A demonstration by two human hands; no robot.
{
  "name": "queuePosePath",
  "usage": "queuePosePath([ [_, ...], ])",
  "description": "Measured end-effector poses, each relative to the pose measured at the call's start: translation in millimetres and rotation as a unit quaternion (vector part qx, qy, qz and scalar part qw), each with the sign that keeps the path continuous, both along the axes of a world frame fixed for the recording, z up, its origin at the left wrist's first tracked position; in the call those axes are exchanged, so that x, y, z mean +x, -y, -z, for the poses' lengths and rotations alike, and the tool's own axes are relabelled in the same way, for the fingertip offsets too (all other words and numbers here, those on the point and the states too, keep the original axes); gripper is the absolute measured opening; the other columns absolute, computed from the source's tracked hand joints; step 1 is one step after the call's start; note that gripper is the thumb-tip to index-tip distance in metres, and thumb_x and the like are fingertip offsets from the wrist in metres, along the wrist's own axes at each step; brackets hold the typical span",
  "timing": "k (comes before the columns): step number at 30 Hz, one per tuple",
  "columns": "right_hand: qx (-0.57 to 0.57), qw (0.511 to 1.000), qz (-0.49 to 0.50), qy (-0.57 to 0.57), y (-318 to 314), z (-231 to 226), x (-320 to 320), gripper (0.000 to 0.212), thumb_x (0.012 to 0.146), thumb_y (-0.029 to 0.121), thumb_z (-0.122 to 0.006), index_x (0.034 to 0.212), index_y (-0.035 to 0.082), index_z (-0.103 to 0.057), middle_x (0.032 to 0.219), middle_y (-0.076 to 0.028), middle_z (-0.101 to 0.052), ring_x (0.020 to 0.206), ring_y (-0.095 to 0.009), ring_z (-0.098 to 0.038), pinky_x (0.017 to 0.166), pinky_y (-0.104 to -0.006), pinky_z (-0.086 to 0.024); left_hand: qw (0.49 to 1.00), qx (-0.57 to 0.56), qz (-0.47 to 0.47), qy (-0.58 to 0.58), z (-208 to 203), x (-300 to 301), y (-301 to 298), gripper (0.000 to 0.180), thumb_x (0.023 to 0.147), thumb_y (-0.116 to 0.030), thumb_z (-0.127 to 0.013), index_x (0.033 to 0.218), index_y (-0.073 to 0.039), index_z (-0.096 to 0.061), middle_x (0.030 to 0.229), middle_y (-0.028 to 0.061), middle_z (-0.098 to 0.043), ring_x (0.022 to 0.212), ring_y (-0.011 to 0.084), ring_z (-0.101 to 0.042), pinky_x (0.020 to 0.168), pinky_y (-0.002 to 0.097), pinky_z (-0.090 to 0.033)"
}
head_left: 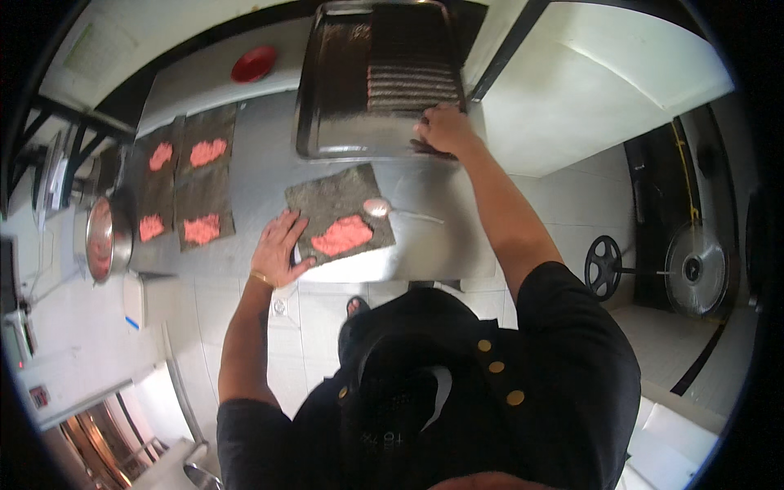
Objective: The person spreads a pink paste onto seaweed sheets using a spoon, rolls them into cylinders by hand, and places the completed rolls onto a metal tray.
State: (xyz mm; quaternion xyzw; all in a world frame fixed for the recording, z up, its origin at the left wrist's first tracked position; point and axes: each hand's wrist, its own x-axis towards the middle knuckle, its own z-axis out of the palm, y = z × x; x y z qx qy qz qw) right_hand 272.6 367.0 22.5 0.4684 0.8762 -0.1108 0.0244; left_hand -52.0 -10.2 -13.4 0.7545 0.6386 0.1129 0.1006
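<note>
My left hand [279, 247] lies flat with fingers apart on the left edge of a dark seaweed sheet [328, 196] at the table's front edge. Pink paste [343, 235] is spread across that sheet's near part. A spoon [377, 207] with pink residue rests on the sheet's right side, its handle pointing right. My right hand [447, 129] reaches into a large metal tray [347, 149], fingers bent around the right end of the nearest dark roll. Several thin seaweed rolls [412, 82] lie side by side in the tray. My right fingertips are partly hidden.
Several seaweed sheets [204, 184] with pink paste lie at the table's left. Beyond them is a metal bowl [120, 237] with pink paste inside. A red bowl [255, 64] stands at the back. On the right are a white panel [563, 90] and a fan [697, 268].
</note>
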Motion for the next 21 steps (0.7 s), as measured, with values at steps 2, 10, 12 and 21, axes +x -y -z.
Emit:
queuePosePath([
  [2, 0.018, 0.988, -0.007, -0.155, 44, -24, 13, 0.051, 0.101, 0.047, -0.063, 0.131, 0.007, -0.068, 0.138, -0.023, -0.063, 0.128, -0.042, -0.06, 0.109, -0.0533, -0.049, 1.0, -0.003, -0.006, 0.005, 1, -1, 0, 0.091, 0.084, -0.058, -0.072, 0.158, -0.011, -0.046, 0.163, 0.0196, -0.043, 0.156, 0.0386, -0.034, 0.126, 0.0556, -0.026],
  [10, 0.058, 0.966, -0.028, -0.252, 211, 31, 52, 0.031, 0.099, 0.023, -0.066, 0.124, 0.005, -0.07, 0.118, -0.021, -0.069, 0.113, -0.044, -0.063, 0.1, -0.0521, -0.05, 1.0, 0.002, 0.01, -0.023, -11, 3, -1, 0.087, 0.091, -0.056, -0.068, 0.161, -0.011, -0.043, 0.167, 0.0173, -0.04, 0.158, 0.0358, -0.031, 0.128, 0.0533, -0.023],
  [12, 0.057, 0.978, -0.031, -0.196, 214, 37, 43, 0.029, 0.098, 0.02, -0.065, 0.121, 0.003, -0.07, 0.119, -0.02, -0.067, 0.109, -0.043, -0.064, 0.097, -0.0523, -0.051, 1.0, -0.005, 0.014, -0.025, -9, 1, -1, 0.086, 0.094, -0.056, -0.066, 0.162, -0.011, -0.041, 0.168, 0.0158, -0.038, 0.16, 0.0345, -0.028, 0.129, 0.0526, -0.021],
  [21, 0.076, 0.971, -0.019, -0.227, 242, 27, 26, 0.011, 0.097, 0.011, -0.059, 0.098, 0.003, -0.066, 0.103, -0.02, -0.068, 0.107, -0.04, -0.062, 0.095, -0.0478, -0.051, 1.0, -0.003, 0.025, -0.005, 1, -4, 2, 0.086, 0.095, -0.054, -0.066, 0.164, -0.011, -0.037, 0.171, 0.0156, -0.033, 0.162, 0.0325, -0.025, 0.129, 0.0532, -0.018],
])
